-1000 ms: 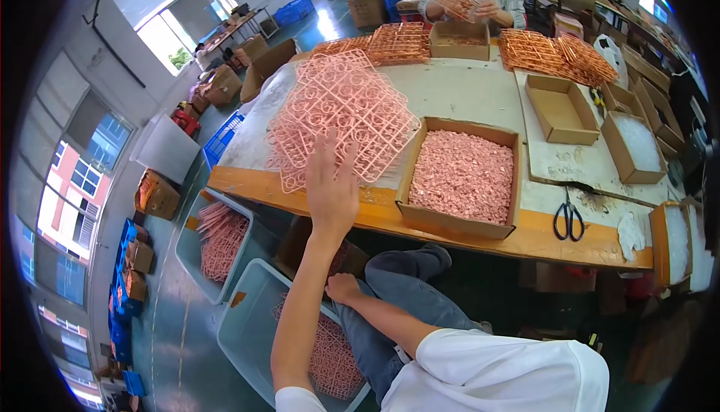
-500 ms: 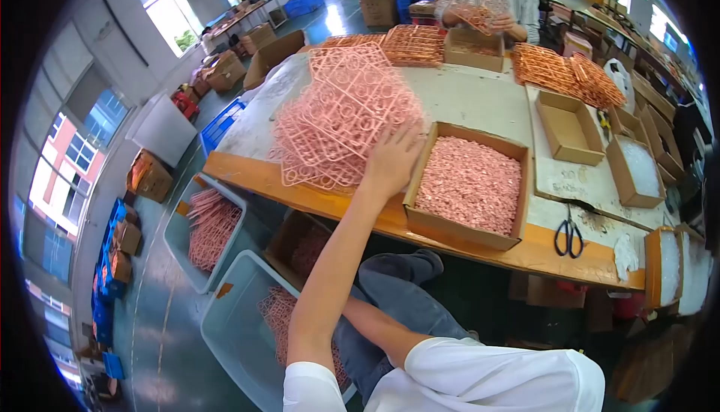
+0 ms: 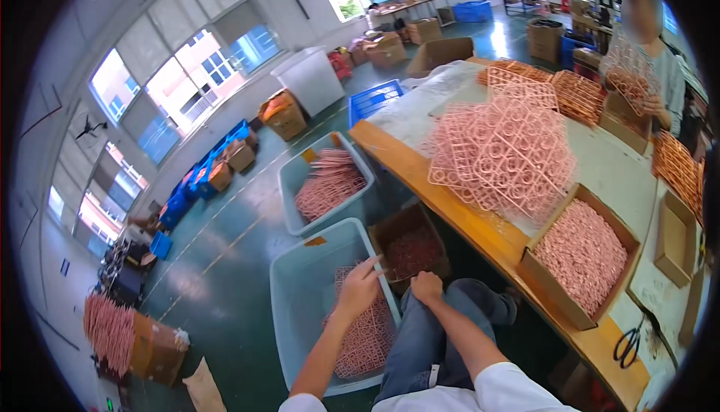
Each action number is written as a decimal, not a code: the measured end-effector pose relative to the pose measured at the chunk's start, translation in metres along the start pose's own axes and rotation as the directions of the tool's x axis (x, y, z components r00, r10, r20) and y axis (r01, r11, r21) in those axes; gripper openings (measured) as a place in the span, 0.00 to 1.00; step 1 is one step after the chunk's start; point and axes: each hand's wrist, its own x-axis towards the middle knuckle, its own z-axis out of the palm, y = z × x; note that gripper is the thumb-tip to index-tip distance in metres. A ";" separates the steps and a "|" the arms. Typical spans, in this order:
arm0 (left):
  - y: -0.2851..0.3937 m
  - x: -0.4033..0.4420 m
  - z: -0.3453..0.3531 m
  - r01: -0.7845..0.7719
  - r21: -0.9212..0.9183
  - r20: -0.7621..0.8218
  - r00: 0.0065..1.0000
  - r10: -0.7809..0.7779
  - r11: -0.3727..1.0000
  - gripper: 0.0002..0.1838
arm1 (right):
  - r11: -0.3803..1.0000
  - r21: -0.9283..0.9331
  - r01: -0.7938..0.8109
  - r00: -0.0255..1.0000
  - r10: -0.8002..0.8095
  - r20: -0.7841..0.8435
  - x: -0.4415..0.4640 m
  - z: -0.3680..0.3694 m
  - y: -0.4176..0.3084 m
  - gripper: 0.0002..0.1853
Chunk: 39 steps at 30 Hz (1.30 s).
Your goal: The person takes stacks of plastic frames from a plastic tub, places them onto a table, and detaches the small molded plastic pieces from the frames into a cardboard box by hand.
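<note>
My left hand point(image 3: 358, 292) is over the right side of a pale blue tub point(image 3: 289, 322), its fingers apart and pointing toward the right. Below it in the tub lie pink plastic lattice frames point(image 3: 364, 348). My right hand point(image 3: 427, 287) is closed beside my knee, close to a brown carton point(image 3: 386, 236) with small pink pieces inside; what its fingers hold, if anything, is hidden. On the table point(image 3: 465, 213) rests a heap of pink lattice frames point(image 3: 502, 157). Neither hand touches that heap.
A carton of small pink pieces point(image 3: 581, 258) and scissors point(image 3: 628, 346) are on the table. A second tub point(image 3: 289, 206) holds more pink frames. Orange frames point(image 3: 577, 97) lie at the far edge, near a co-worker point(image 3: 667, 74) holding a frame. A blue crate point(image 3: 375, 100) stands behind.
My left hand has left the heap on the table and come down over the tub. The view has swung left, so the table sits further right. My right hand stays near my knee.
</note>
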 end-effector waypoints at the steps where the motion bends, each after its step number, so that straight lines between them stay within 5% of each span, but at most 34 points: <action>1: -0.053 -0.064 0.024 0.242 -0.023 0.077 0.968 -0.239 0.970 0.16 | 0.999 0.033 -0.013 0.998 0.015 -0.059 0.000 0.006 0.004 0.19; 2: -0.089 -0.130 0.041 0.330 0.063 0.097 0.937 -0.335 0.942 0.15 | 0.998 0.065 -0.027 0.992 0.035 -0.118 0.001 0.010 0.006 0.18; 4: -0.104 -0.241 0.058 0.621 0.205 0.397 0.654 -0.644 0.757 0.18 | 0.999 0.051 -0.021 0.997 0.024 -0.069 0.000 0.007 0.005 0.20; 6: -0.090 -0.352 0.093 0.711 0.169 0.588 0.483 -0.649 0.683 0.19 | 0.999 0.040 -0.017 0.998 0.020 -0.066 -0.004 0.006 0.001 0.20; 7: -0.099 -0.428 0.128 0.488 0.095 0.594 0.672 -0.442 0.868 0.20 | 0.999 0.041 -0.013 0.998 0.016 -0.062 -0.007 0.006 -0.001 0.20; 8: -0.046 -0.456 0.132 0.493 0.099 0.593 0.669 -0.449 0.864 0.20 | 0.999 0.046 0.011 0.998 -0.009 -0.060 -0.009 0.007 -0.002 0.19; 9: -0.018 -0.403 0.118 0.814 0.394 0.239 0.358 -0.903 0.427 0.21 | 0.998 0.050 0.038 0.998 -0.035 -0.059 -0.009 0.009 -0.002 0.19; 12: -0.010 -0.379 0.116 0.788 0.498 0.309 0.229 -0.923 0.362 0.22 | 0.994 0.051 0.101 0.987 -0.094 -0.128 -0.009 0.019 -0.001 0.18; 16: -0.002 -0.363 0.098 0.834 0.402 0.363 0.233 -0.902 0.378 0.24 | 0.994 0.029 0.103 0.987 -0.099 -0.129 -0.008 0.020 -0.005 0.18; 25: -0.001 -0.363 0.105 0.885 0.386 0.224 0.183 -0.957 0.260 0.18 | 0.997 0.003 0.072 0.992 -0.072 -0.103 -0.008 0.019 -0.003 0.18; 31: 0.001 -0.375 0.117 0.895 0.298 -0.013 0.352 -0.936 0.333 0.16 | 0.880 -0.305 0.364 0.885 -0.429 -0.182 -0.041 0.041 -0.021 0.14; 34: 0.009 -0.372 0.115 0.855 0.239 -0.011 0.477 -0.879 0.461 0.14 | 0.848 -0.290 0.444 0.847 -0.503 -0.173 -0.067 0.053 -0.014 0.18; 36: 0.009 -0.370 0.117 0.904 0.184 -0.090 0.407 -0.909 0.386 0.13 | 0.845 -0.240 0.479 0.866 -0.499 -0.027 -0.089 0.032 -0.011 0.20; 39: 0.004 -0.380 0.122 0.853 0.231 -0.083 0.496 -0.864 0.468 0.14 | 0.838 -0.063 0.542 0.839 -0.534 0.102 -0.115 0.012 0.003 0.25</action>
